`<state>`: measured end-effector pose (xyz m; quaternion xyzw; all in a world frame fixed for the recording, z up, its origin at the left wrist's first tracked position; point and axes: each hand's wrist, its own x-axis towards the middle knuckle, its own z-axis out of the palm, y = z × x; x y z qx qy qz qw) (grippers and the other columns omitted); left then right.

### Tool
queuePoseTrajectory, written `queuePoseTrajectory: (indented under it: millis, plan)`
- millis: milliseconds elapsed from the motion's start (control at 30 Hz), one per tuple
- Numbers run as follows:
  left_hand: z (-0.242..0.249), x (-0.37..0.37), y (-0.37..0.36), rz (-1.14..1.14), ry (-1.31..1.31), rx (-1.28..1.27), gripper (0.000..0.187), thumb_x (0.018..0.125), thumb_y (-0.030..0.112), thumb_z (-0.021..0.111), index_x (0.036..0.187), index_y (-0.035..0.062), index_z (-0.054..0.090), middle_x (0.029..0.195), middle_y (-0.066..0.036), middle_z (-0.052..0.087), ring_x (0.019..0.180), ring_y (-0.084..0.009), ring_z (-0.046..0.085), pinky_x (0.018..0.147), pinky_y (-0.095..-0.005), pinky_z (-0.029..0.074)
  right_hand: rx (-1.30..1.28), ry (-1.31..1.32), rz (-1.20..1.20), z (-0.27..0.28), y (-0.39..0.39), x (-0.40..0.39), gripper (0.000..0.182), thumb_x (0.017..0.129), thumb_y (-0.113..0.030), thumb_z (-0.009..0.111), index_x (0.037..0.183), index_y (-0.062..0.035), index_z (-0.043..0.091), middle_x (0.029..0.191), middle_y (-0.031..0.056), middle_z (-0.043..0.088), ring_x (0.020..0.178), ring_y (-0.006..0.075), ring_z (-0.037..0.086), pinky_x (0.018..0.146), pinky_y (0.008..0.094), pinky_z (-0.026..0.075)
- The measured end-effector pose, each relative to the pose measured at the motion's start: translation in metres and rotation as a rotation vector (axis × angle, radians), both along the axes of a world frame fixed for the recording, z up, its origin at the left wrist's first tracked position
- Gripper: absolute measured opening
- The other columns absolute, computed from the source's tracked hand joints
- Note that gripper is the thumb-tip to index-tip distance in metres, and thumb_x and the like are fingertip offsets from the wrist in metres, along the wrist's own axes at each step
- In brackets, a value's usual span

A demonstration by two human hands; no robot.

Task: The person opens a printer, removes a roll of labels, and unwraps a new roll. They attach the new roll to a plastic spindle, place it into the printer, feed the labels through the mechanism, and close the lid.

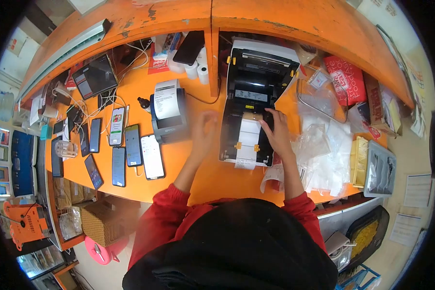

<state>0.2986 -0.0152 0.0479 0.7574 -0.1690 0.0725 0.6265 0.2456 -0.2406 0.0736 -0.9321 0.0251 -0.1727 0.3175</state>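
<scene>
A black and white label printer (256, 92) stands open on the orange counter (198, 169), its lid tipped back. A strip of white labels (248, 145) runs down its bed toward me. My right hand (277, 133) rests on the right side of the bed, fingers spread on the label strip and black guide. My left hand (204, 131) hovers blurred just left of the printer, fingers apart, holding nothing. A smaller receipt printer (168, 111) with a printed slip sticking up sits further left.
Several phones (125, 150) lie in rows on the left. Clear plastic bags (324, 150) pile up at the right beside a red box (345, 79) and a grey tray (381, 169). Paper rolls (198, 70) stand at the back. Cables tangle at the far left.
</scene>
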Motion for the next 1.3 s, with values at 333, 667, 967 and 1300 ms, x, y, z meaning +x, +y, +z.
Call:
queuePoseTrajectory:
  millis: [333,667,967,1300]
  plan:
    - [-0.01,-0.001,-0.031,-0.071,-0.178,0.281,0.047,0.08,0.003,0.054,0.124,0.0001,0.038,0.12,-0.02,0.046,0.114,-0.0338,0.042,0.097,-0.0387,0.032,-0.483,0.463,0.413,0.032,0.012,0.064,0.055,0.065,-0.05,0.068,0.098,-0.0069,0.062,0.095,0.0131,0.062,0.098,0.0291,0.055,0.088,0.042,0.04]
    - [-0.029,0.003,-0.04,-0.104,-0.15,0.249,0.052,0.08,-0.007,0.047,0.128,-0.0016,0.029,0.121,-0.022,0.042,0.117,-0.0353,0.039,0.1,-0.0374,0.029,-0.469,0.534,0.407,0.018,0.01,0.074,0.064,0.067,-0.066,0.057,0.091,-0.0068,0.065,0.085,0.0146,0.064,0.084,0.0312,0.061,0.071,0.039,0.046]
    - [-0.03,0.002,-0.036,-0.126,-0.112,0.212,0.051,0.082,-0.003,0.048,0.129,0.0009,0.029,0.124,-0.019,0.042,0.117,-0.0338,0.039,0.101,-0.0365,0.029,-0.363,0.377,0.381,0.113,-0.004,0.075,0.058,0.073,-0.062,0.056,0.072,-0.0042,0.064,0.067,0.0148,0.06,0.066,0.0323,0.059,0.06,0.0379,0.044]
    - [0.066,-0.034,-0.021,-0.341,0.073,-0.453,0.05,0.084,0.017,0.057,0.127,0.0023,0.036,0.125,-0.016,0.045,0.123,-0.0243,0.037,0.105,-0.0323,0.019,-0.015,0.27,0.522,0.154,-0.019,0.028,0.05,0.077,-0.047,0.063,0.07,0.0018,0.06,0.053,0.0067,0.049,0.047,0.0157,0.044,0.046,0.0283,0.036]
